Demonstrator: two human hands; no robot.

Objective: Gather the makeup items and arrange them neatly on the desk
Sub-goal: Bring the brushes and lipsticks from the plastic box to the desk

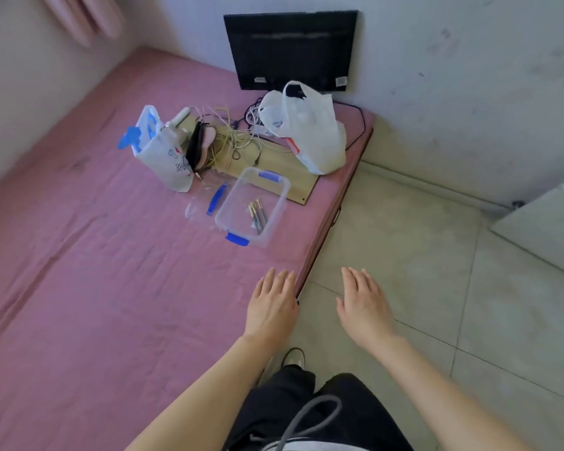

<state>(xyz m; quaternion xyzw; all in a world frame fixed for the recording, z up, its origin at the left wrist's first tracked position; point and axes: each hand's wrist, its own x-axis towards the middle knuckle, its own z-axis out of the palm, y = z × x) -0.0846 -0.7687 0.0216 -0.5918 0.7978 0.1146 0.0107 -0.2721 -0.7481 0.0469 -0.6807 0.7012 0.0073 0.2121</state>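
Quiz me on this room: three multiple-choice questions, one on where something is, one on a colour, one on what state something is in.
1. Where do the slim pencils lie?
A. inside the clear box
B. on the floor
C. in the white bag

2. What colour are the box's latches?
A. red
B. blue
C. green

3. How are the left hand and right hand?
A. gripping the box
B. fists
C. open, empty

Answers: 1 A, they show through the box's wall; 2 B, both latches are blue; 3 C, fingers straight, holding nothing.
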